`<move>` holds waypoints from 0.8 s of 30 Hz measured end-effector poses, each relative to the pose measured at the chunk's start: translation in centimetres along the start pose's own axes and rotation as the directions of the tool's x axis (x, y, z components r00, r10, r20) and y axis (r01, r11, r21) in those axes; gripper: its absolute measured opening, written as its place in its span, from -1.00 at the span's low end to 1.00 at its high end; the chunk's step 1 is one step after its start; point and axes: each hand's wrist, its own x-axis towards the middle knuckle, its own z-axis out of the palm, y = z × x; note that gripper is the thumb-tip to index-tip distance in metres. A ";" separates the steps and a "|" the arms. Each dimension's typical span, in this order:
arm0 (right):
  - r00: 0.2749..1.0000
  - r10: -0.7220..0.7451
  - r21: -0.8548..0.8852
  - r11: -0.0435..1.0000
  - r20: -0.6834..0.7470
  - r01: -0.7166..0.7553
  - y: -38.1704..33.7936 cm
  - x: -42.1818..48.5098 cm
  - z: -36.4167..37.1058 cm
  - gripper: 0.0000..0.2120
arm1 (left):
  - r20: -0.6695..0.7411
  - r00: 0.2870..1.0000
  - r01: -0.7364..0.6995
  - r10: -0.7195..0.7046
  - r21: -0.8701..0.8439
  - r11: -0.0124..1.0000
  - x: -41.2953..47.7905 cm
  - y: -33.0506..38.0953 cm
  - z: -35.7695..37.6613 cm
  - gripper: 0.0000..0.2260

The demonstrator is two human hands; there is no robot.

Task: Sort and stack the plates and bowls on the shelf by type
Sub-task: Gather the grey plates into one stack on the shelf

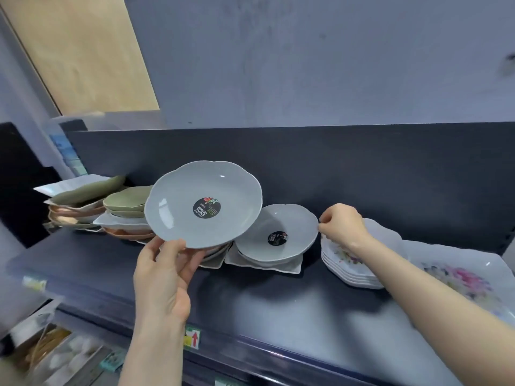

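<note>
- Your left hand (164, 274) grips a grey scalloped dish (203, 203) by its lower rim, lifted clear and tilted above the shelf (250, 302).
- Your right hand (341, 225) pinches the right rim of a matching grey dish (276, 232), which rests tilted on white square plates (292, 267).
- The floral plates (351, 271) on the right already stand as one neat stack.
- The left pile (92, 207) of green, brown and white pieces is mixed, so most of the sorting looks undone.

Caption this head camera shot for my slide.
Left hand holds a grey scalloped plate while right hand pinches the rim of a matching plate on the shelf.
</note>
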 end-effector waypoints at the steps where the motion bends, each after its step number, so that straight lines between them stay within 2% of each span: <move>1: 1.000 0.019 -0.027 0.999 -0.005 -0.019 -0.3 0.6 0.3 -0.82 | 0.003 1.000 -0.001 0.001 0.003 1.000 0.2 0.4 -0.4 -0.63; 4: 0.998 0.063 -0.074 0.995 -0.011 -0.063 -1.4 1.5 0.7 -0.94 | 0.018 1.000 0.002 -0.003 0.008 1.000 1.0 1.6 -1.4 -0.62; 6: 0.998 0.061 -0.097 0.994 0.021 -0.059 -1.7 1.8 0.9 -0.87 | 0.019 1.000 0.015 -0.015 0.010 1.000 1.6 2.1 -1.9 -0.62; 9: 0.996 0.092 -0.102 0.991 0.000 -0.092 -1.8 2.0 1.1 -0.98 | 0.026 0.999 0.047 -0.047 -0.004 0.999 2.4 2.4 -2.2 -0.62; 11: 0.994 0.105 -0.059 0.993 -0.034 -0.107 -2.2 1.7 0.3 -0.92 | 0.034 0.997 0.064 -0.064 -0.011 0.998 2.9 2.5 -2.3 -0.61; 15: 0.980 0.024 -0.042 0.999 -0.196 -0.033 -4.2 0.7 -2.9 -0.89 | 0.041 0.996 0.082 -0.082 0.002 0.997 4.2 2.6 -2.6 -0.61; 20: 0.902 -0.114 -0.072 0.993 -0.417 0.092 -7.2 -0.3 -8.3 -0.83 | 0.060 0.994 0.084 -0.086 0.030 0.996 4.9 2.3 -2.4 -0.63; 22: 0.869 -0.085 0.013 0.994 -0.487 0.104 -8.0 -0.8 -10.2 -0.82 | 0.072 0.993 0.090 -0.093 0.042 0.995 5.0 2.1 -2.3 -0.65; 24: 0.857 0.008 0.188 0.977 -0.515 0.104 -8.7 -1.2 -11.4 -0.82 | 0.082 0.991 0.103 -0.106 0.040 0.994 5.1 2.1 -2.1 -0.65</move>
